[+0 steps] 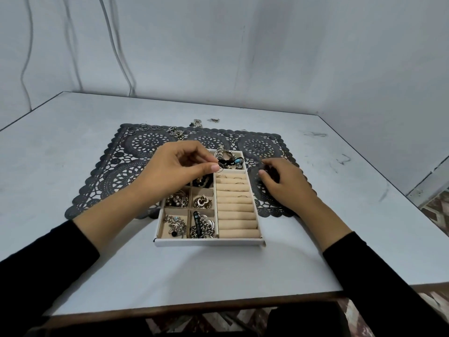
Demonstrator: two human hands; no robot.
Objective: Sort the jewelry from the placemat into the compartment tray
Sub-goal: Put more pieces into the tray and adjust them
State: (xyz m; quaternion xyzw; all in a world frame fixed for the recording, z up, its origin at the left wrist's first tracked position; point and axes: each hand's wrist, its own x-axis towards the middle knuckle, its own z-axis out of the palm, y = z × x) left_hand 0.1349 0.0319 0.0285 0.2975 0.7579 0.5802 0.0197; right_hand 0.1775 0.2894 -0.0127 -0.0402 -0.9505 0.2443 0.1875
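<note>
Tray (209,242): white box with beige lining; small compartments on its left hold silver and black jewelry, padded ring rolls on its right.
Left hand (175,166): over the tray's far half, thumb and fingers pinching a thin ring (220,168).
Right hand (284,181): fingers curled on the placemat (121,176) beside the tray; cannot tell whether it holds anything.
Placemat: dark, lace-cut, under the tray's far end.
Loose pieces (176,132): silver, at the placemat's far edge.
Table (315,251): pale, scuffed.
Wall (267,57): grey.

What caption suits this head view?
Left hand pinches a small ring over the compartment tray while the right hand rests on the lace placemat beside it.
</note>
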